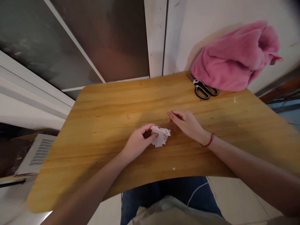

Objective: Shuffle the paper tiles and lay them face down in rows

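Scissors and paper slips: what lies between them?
In the head view, the right hand lies between the scissors and the paper slips, with tabletop showing on either side of it.

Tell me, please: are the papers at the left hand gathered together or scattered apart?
Gathered together: the papers overlap in one uneven bunch, pinched in the left hand.

Left grip (137, 140) in a thumb-and-finger pinch, right grip (188, 124) loosely curled, both forearms (106, 173) angled inward.
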The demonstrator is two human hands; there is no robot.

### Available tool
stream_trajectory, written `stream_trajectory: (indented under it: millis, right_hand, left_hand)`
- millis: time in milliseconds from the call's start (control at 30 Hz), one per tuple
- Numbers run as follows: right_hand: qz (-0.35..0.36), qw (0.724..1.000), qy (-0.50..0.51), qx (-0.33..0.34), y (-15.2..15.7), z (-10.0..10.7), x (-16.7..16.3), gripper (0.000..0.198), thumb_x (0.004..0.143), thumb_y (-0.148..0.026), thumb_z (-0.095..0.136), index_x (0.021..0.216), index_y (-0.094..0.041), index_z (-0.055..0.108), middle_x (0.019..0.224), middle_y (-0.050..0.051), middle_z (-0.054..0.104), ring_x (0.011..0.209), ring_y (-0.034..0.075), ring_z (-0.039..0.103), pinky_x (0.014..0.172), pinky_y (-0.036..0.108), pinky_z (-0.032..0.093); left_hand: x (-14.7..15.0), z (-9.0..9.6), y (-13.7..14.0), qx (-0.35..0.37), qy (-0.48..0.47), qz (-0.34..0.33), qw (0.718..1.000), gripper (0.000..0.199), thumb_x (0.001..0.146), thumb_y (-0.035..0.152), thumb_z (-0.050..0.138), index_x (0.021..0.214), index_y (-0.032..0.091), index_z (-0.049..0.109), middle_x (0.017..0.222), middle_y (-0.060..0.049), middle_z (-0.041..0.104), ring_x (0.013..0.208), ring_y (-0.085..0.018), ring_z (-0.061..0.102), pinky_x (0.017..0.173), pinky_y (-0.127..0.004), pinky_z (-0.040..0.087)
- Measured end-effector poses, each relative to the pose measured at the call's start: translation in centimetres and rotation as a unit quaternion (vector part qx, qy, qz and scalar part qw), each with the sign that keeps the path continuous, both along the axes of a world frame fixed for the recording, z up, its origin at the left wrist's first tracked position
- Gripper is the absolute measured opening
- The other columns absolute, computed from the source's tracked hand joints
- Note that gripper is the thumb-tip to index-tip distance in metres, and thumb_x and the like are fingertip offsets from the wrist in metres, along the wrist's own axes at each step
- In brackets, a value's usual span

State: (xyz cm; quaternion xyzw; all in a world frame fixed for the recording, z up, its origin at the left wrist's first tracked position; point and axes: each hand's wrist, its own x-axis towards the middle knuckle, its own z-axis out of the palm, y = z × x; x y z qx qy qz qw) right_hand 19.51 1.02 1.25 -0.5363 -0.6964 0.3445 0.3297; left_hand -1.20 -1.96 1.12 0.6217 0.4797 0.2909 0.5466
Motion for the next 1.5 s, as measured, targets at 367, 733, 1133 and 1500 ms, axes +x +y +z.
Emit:
stream_trajectory:
  millis: [367,733,1133,1500]
  right_hand:
    - [0.146,0.983,-0.109,0.019,0.9,0.2,1.1,0.021,0.083,-0.036,0.062,0.085,-0.016,0.061,0.074,0.0,0.058,0.064,0.01,0.048,0.06,0.023,0.035]
    - [0.088,0.995,-0.022,0.038,1.0,0.3,1.2,0.029,0.09,-0.043,0.053,0.081,-0.016,0.055,0.071,0.001,0.053,0.063,0.01,0.044,0.058,0.024,0.033]
    - [-0.008,0.996,0.088,0.008,1.2,-0.8,0.7,0.04,0.092,-0.05,0.047,0.078,-0.014,0.057,0.061,-0.002,0.044,0.054,0.008,0.039,0.052,0.024,0.029]
    - [0.005,0.999,0.042,0.024,0.8,-1.1,0.0,0.042,0.092,-0.051,0.046,0.076,-0.015,0.059,0.062,0.0,0.049,0.057,0.01,0.042,0.055,0.025,0.031]
  left_hand:
    - [-0.4,-0.5,-0.1,0.272,0.247,-0.033,0.93,0.041,0.085,0.027,0.059,0.125,0.023,0.054,0.127,-0.009,0.052,0.12,-0.025,0.043,0.106,-0.045,0.037]
    - [0.5,-0.8,-0.4,0.317,0.231,-0.213,0.895,0.047,0.097,0.029,0.037,0.143,0.019,0.035,0.15,-0.013,0.039,0.143,-0.023,0.027,0.116,-0.049,0.021]
    - [2.0,-1.5,-0.5,0.417,0.353,-0.151,0.824,0.027,0.098,0.024,0.033,0.098,0.015,0.059,0.093,-0.008,0.057,0.09,-0.022,0.048,0.081,-0.039,0.04]
    - [2.3,-1.6,-0.7,0.429,0.363,-0.181,0.807,0.026,0.097,0.033,0.038,0.099,0.014,0.056,0.097,-0.011,0.056,0.091,-0.025,0.048,0.079,-0.039,0.041]
